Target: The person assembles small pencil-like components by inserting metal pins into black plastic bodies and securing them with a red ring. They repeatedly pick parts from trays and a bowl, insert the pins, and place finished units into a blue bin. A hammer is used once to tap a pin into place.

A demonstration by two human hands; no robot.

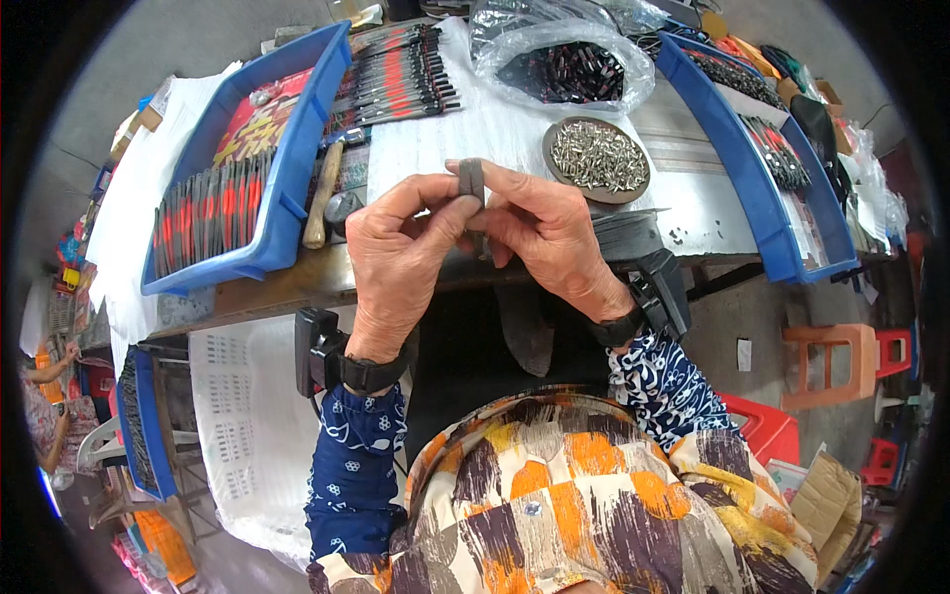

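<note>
In front of my chest, over the table's near edge, my left hand (404,238) and my right hand (546,223) meet. Both pinch a small dark grey piece (472,178) of one or two narrow flat strips standing upright; its lower part is hidden by my fingers. Just beyond my right hand stands a round dish (599,160) of small shiny metal parts, like rivets or short screws. A stack of thin dark flat strips (629,235) lies by my right wrist. A wooden-handled tool (323,195) lies left of my left hand.
A blue tray (279,243) at left holds rows of black-and-red slim tools; more tools (396,74) lie behind it. A clear plastic bag (569,64) holds dark parts. Another blue tray (782,213) stands at right. Below are a white basket (237,396) and an orange stool (831,366).
</note>
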